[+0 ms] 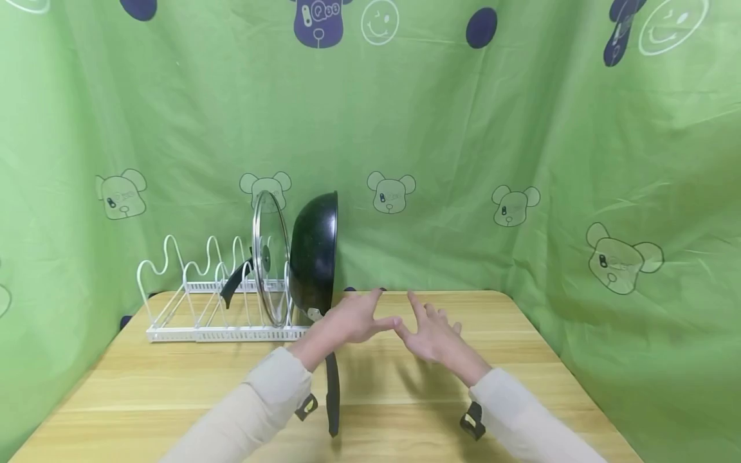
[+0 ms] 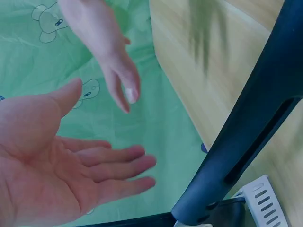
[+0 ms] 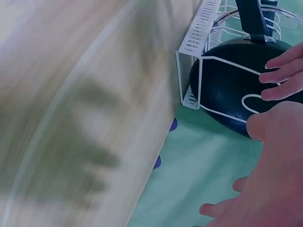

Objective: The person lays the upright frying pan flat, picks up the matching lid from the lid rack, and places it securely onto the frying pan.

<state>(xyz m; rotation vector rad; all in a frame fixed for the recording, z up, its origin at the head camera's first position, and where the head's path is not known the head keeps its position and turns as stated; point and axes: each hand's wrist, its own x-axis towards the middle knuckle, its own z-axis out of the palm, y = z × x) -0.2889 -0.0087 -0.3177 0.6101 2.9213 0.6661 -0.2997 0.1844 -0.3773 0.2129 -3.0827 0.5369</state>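
Standing on Edge, Nothing in My Grasp

My left hand (image 1: 354, 318) is spread, fingers extended and thumb held out, with no hold on anything; it is near the black pan (image 1: 312, 247). My right hand (image 1: 433, 335) is spread too and free of any load, above the table (image 1: 556, 411). The thumbs meet in the head view, but the left wrist view shows a gap between the hands. The pan stands on edge at the right end of the white rack (image 1: 231, 334), its handle (image 1: 332, 399) pointing toward me, which I judge makes it easy to reach. A rack wire (image 3: 230, 64) crosses its mouth, probably to stop it tipping. Just beside it, the glass lid (image 1: 278, 231) stands upright among the wires, likely so each has its own place.
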